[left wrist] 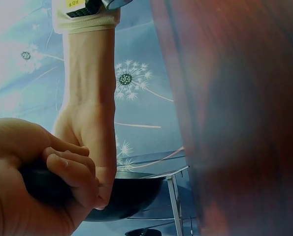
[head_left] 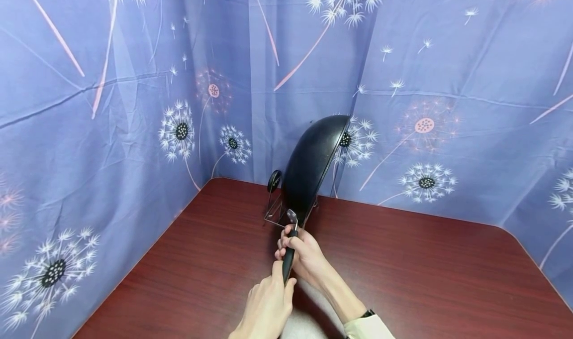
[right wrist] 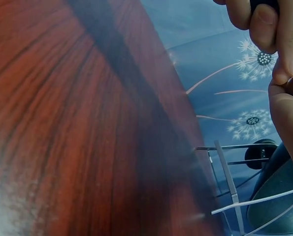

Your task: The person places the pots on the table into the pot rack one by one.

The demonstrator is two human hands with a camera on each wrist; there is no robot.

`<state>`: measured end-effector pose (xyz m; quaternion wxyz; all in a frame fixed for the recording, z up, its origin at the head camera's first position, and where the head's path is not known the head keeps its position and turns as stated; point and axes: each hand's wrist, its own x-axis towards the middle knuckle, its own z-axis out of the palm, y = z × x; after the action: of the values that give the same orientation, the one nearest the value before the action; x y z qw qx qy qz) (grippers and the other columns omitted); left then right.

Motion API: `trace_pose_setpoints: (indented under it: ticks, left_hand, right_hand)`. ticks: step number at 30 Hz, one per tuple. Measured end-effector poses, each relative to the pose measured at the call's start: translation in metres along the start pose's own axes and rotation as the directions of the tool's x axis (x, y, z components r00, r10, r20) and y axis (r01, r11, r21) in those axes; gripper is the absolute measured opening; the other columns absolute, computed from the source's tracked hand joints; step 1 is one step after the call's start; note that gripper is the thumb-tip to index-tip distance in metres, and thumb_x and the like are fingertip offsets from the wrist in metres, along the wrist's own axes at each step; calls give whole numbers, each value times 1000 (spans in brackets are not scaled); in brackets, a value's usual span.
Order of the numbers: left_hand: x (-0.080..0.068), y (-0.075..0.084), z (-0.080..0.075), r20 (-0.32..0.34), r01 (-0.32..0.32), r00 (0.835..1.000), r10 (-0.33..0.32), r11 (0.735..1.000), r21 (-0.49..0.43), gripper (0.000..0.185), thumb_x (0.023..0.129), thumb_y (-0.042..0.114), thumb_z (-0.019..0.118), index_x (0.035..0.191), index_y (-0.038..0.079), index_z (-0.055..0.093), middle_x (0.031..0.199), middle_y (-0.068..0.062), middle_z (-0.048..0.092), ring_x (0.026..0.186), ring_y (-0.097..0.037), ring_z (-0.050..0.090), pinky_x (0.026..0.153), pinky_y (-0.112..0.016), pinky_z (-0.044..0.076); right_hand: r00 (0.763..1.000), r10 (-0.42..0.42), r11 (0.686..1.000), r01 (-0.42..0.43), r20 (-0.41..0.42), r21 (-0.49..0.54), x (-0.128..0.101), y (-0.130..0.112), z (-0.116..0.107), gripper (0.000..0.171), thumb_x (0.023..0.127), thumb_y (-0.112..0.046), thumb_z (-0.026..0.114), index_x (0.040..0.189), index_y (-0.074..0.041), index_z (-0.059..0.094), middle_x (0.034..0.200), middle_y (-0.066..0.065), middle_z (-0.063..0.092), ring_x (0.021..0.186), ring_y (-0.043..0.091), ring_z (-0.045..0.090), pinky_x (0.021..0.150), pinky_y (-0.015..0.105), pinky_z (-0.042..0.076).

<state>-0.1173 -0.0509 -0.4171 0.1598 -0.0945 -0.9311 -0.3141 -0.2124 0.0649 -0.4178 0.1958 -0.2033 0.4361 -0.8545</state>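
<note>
A: Head view, item one?

B: Black wok (head_left: 313, 165), tipped on edge, bowl against a wire rack (head_left: 276, 210) at the far middle of the table (head_left: 403, 269). Its long dark handle (head_left: 288, 259) runs from the rack toward the person. Right hand (head_left: 304, 252) wraps the handle just behind the rack; left hand (head_left: 268, 304) curls round the handle's near end.

A: Handling?

B: Judged stiff metal, fairly heavy and bowl-heavy, so it would lever hard against the wrist. The smooth handle is the sensible hold, two hands as shown; the rim looks thin and slick.

A: Left wrist view?

B: Left hand (left wrist: 33, 182) closed round the dark handle (left wrist: 43, 189), fingers folded over it. Beyond it, the right hand (left wrist: 87, 142), fist also on the handle, with a cream cuff (left wrist: 84, 19) above. Wok bowl (left wrist: 131, 196) sits beside the rack's wire leg (left wrist: 173, 204).

A: Right wrist view?

B: Fingertips of the right hand (right wrist: 269, 29) pinch something dark at the top edge, and a fold of the hand runs down the right edge. Wok (right wrist: 279, 196) and rack wires (right wrist: 230, 182) lie at the lower right.

A: Surface and room?

B: Red-brown wood-grain table, glossy, beneath the rack. Blue fabric backdrop (head_left: 447, 70) printed with dandelion heads hangs behind and on both sides of the rack. A small black round object (head_left: 274, 180) stands at the rack's left end; what it is cannot be told.
</note>
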Motion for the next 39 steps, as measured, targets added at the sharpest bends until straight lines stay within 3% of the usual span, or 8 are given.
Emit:
trace_pose_setpoints:
  ticks: [12,21,39]
  left_hand:
    - [-6,-2,6,62,22,998,-22,1000,4,28,92,22,67,106,6,50,65,-7,64,51,-25,60,45,-36,39]
    - [-8,-3,5,87,2,996,-3,1000,14,28,93,24,66,107,6,49,65,-7,63,51,-24,59,44,-36,38]
    - [-6,1,5,208,39,977,-44,999,29,36,93,26,65,113,2,47,69,-13,64,54,-29,61,47,-40,41]
  right_hand:
    - [999,20,999,-19,-30,33,-9,11,-5,24,92,4,35,106,-14,41,80,-6,50,68,5,53,72,22,46]
    - [997,48,999,-46,-56,29,-13,12,-5,22,93,2,37,106,-15,42,79,-7,51,68,4,54,73,21,48]
    - [981,118,993,-120,-152,-6,-17,7,-5,19,91,0,40,104,-13,42,77,-4,50,65,6,52,71,22,48]
